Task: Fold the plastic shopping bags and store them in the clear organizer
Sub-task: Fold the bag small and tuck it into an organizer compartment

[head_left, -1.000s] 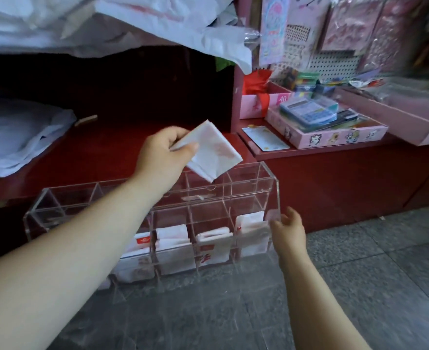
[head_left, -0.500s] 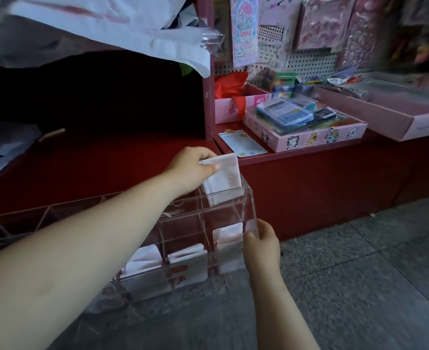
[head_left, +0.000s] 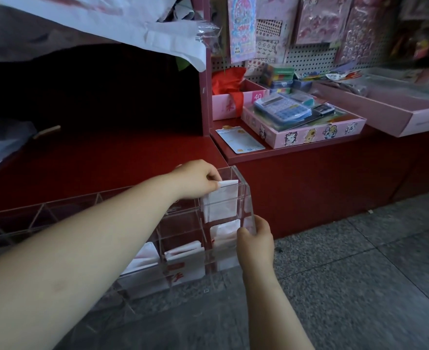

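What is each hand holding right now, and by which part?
The left hand pinches the folded bag by its top edge, inside the clear organizer's right-end upper compartment. The right hand grips the organizer's right end wall.

White folded bag (head_left: 221, 207), red shelf (head_left: 107, 160)

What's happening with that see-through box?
A person is packing folded plastic shopping bags into a clear organizer. The left hand pinches the top edge of a folded white bag, which is most of the way down in the upper compartment at the right end. The right hand grips that end of the organizer. More folded bags sit in the compartments of the lower row.
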A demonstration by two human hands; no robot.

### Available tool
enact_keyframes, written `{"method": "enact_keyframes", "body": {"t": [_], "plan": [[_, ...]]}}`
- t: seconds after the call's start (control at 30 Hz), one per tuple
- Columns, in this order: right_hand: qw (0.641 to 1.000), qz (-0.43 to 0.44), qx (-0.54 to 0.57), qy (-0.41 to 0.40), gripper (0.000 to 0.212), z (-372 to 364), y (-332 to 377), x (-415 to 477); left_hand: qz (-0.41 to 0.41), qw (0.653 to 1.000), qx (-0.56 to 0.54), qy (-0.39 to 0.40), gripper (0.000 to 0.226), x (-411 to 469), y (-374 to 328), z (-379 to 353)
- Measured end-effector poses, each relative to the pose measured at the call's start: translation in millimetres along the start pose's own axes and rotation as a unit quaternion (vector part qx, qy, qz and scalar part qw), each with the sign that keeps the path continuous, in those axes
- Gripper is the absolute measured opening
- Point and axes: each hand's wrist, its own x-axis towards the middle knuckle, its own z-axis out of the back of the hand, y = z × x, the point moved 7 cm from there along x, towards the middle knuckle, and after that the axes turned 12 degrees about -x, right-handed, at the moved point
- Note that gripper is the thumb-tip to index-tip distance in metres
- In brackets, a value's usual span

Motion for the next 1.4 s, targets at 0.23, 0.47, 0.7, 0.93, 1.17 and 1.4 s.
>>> {"method": "enact_keyframes", "body": {"t": [0.23,0.47,0.7,0.93,1.17,1.4], "plan": [[1.0,0.011,-0.017,-0.004,0.039,-2,0,1,-0.029,0.994,-0.08,-0.065,0.021,-12,7,9],[0.993,0.068,-0.086,-0.039,0.058,4,10,-8,-0.079,0.971,-0.104,-0.198,0.02,-61,26,35],[0.97,0.167,-0.157,-0.086,0.05,7,37,-35,-0.022,0.963,-0.061,-0.263,0.02,-141,87,63],[0.939,0.282,-0.186,-0.07,0.043,-14,64,-69,0.041,0.949,0.083,-0.303,0.044,-203,171,78],[0.825,0.514,-0.209,-0.108,0.037,-49,234,-108,0.076,0.951,0.136,-0.269,0.075,-202,200,87],[0.703,0.612,-0.319,-0.17,0.042,-95,403,-141,0.032,0.96,0.105,-0.258,0.072,-206,201,87]]}}
